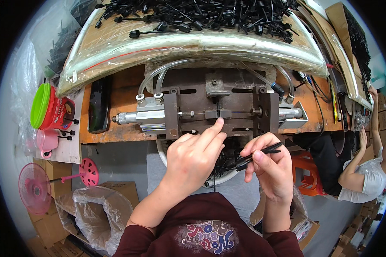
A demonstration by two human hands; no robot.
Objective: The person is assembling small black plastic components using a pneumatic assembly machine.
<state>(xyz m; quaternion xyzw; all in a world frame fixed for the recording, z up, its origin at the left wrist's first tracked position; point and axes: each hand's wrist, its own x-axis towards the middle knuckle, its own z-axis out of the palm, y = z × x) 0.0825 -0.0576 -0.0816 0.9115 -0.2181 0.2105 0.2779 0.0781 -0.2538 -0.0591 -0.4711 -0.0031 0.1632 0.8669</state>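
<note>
My left hand (196, 157) reaches over a dark metal clamping fixture (193, 79), its index finger stretched out and the other fingers loosely bent. That fingertip is at the near end of a thin black stem (218, 109) lying across the small central block (211, 114); whether it presses or only touches, I cannot tell. To the right, my right hand (270, 165) is closed, pinching black plastic stemmed pieces (261, 155) between thumb and fingers. Their exact number is hidden by the fingers. Air cylinders (152, 118) flank the fixture on both sides.
Black stemmed pieces (193, 17) lie heaped on a plastic-wrapped board behind the fixture. Clear hoses (158, 73) run to the cylinders. At left are a red bucket (58, 107), a pink cup (47, 141) and a pink fan (34, 188). Another person (364, 180) sits at right.
</note>
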